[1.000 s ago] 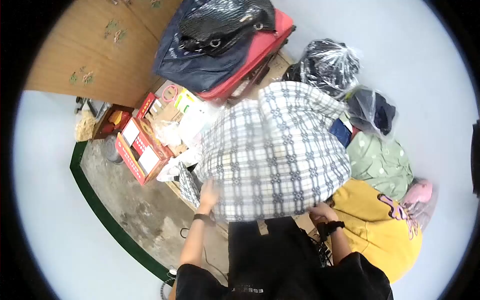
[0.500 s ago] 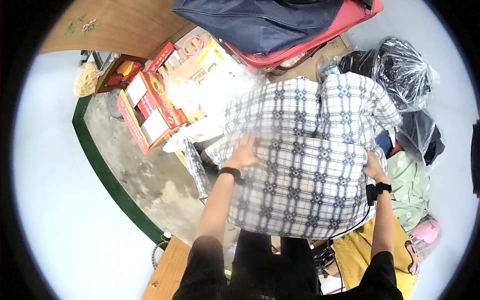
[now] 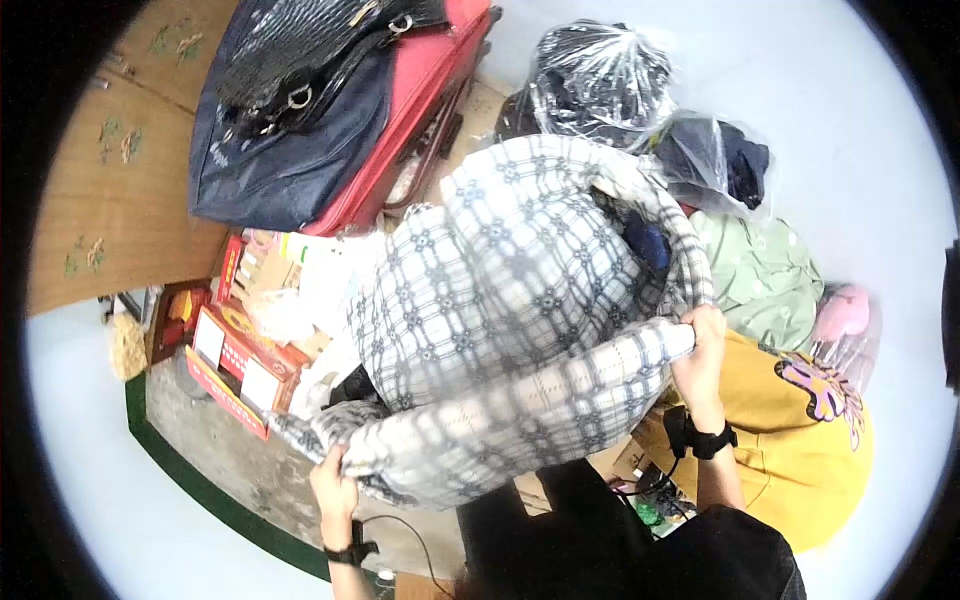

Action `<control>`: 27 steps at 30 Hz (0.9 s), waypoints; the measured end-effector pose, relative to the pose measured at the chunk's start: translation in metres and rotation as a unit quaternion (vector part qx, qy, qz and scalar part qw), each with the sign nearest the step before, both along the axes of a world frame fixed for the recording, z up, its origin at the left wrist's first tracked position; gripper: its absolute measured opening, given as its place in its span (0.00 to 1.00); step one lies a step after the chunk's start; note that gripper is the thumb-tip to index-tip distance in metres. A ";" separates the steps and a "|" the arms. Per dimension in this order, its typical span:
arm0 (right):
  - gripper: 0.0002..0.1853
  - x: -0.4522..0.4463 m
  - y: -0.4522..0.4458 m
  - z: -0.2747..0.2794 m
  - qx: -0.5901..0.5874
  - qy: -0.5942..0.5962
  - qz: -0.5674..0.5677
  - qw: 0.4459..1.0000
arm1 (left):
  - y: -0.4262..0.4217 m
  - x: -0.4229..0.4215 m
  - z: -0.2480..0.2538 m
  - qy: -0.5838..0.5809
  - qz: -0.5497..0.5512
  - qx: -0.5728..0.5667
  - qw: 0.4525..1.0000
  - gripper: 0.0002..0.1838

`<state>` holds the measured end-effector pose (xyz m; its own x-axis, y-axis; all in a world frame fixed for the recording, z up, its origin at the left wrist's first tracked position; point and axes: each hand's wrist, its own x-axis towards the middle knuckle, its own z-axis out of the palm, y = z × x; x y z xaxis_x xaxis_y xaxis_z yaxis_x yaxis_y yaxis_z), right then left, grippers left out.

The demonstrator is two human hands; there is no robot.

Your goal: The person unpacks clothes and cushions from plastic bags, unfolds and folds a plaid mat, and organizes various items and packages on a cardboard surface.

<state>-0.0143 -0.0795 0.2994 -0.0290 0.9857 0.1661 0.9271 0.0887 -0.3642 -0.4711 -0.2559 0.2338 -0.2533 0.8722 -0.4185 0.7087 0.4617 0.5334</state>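
A thick white-and-dark plaid quilt [image 3: 500, 290] fills the middle of the view, bunched into a rounded heap with a raised fold along its near side. My left hand [image 3: 333, 485] is closed on the fold's lower left end. At the fold's right end my right hand [image 3: 703, 350] has its fingers wrapped round the edge. Some dark blue cloth [image 3: 648, 243] shows in the gap under the quilt's right side. Black bands circle both wrists, with a thin cable at each.
A red-and-navy suitcase [image 3: 300, 150] with a black bag [image 3: 320, 60] on it stands at upper left. Red cartons [image 3: 240, 360] lie left. Plastic bags of dark items [image 3: 600, 80], green cloth [image 3: 760, 280] and a yellow cloth item [image 3: 780, 440] line the right.
Both hands have moved from lying against the quilt to gripping its near edge, now lifted into a fold. The left hand went down and left. The view has turned to the right.
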 end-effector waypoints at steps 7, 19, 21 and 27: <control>0.09 -0.015 0.038 0.072 0.262 0.086 -0.096 0.956 | 0.123 -0.035 0.136 0.014 0.025 0.342 0.939 0.09; 0.34 -0.037 0.066 -0.159 -0.002 0.124 -0.132 0.983 | 0.142 0.046 -0.160 0.015 -0.171 -0.096 0.981 0.30; 0.25 -0.026 0.004 -0.176 0.013 0.157 -0.256 0.954 | 0.105 0.064 -0.177 0.011 -0.142 -0.006 0.990 0.24; 0.40 0.058 -0.171 -0.293 -0.080 0.418 -0.606 0.672 | 0.049 0.102 -0.163 0.128 0.211 0.071 0.967 0.26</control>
